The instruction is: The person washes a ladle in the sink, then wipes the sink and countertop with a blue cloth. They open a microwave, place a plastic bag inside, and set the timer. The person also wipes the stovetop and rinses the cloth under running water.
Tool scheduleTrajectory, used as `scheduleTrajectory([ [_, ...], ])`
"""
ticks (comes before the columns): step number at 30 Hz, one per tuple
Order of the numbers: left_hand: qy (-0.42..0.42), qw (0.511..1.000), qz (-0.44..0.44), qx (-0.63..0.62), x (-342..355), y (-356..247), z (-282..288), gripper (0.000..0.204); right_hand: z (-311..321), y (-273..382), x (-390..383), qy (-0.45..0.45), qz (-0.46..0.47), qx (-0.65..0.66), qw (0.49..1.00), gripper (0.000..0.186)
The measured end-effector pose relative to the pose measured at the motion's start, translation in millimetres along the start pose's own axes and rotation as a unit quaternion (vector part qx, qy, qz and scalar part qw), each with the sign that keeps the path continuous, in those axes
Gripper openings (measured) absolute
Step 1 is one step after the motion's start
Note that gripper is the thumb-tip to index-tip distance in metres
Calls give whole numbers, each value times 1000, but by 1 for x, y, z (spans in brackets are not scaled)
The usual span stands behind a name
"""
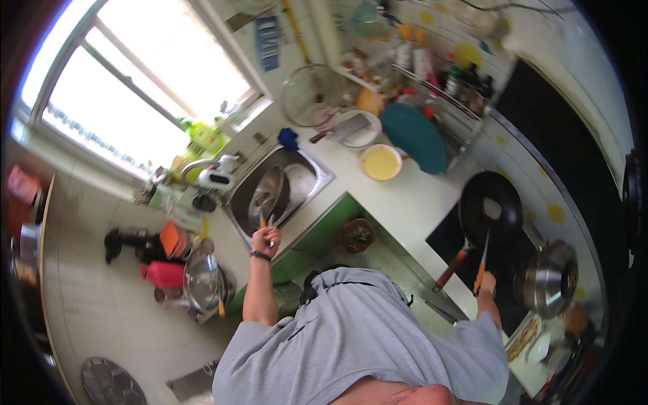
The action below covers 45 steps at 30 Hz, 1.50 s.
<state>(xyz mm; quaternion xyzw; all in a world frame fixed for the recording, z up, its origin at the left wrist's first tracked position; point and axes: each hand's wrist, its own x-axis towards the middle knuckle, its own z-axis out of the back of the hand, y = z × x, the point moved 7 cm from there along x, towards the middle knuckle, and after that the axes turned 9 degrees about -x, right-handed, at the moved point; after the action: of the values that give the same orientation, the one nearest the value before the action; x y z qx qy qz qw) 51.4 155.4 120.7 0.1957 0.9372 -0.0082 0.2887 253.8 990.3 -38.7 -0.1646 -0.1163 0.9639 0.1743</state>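
Bottles (466, 82) with labels line the rack. The right forearm reaches forward, its hand (486, 285) wrapped round a spatula's (484, 254) orange handle, the blade in a round black pan (507, 202) near the bench's (418, 210) wall edge. The left hand (266, 241) grips a slim tool (262, 222) at the steel sink's (314, 183) near corner.

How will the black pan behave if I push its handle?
The black pan would probably swing round, since its brown handle juts out far. It may feel heavy, being broad. The orange-handled utensil reaching into it could get knocked.
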Motion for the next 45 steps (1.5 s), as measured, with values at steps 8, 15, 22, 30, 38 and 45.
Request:
scheduleTrajectory([
  [8,-108,989,-66,72,37,-1,1,21,-51,-55,11,-43,-12,58,997,27],
  [15,-153,974,-92,137,64,-21,9,22,-1,-26,-5,27,3,88,996,25],
  [22,-203,945,-123,225,115,-36,29,24,16,-23,-7,5,-8,67,998,30],
  [30,-275,877,-60,390,119,-75,77,11,20,-18,-13,-39,13,210,977,30],
  [38,-445,334,-78,827,93,-174,87,34,30,-13,-20,-74,26,175,981,20],
  [45,-460,231,-26,857,79,-176,80,36,38,-6,-24,-51,77,18,996,10],
])
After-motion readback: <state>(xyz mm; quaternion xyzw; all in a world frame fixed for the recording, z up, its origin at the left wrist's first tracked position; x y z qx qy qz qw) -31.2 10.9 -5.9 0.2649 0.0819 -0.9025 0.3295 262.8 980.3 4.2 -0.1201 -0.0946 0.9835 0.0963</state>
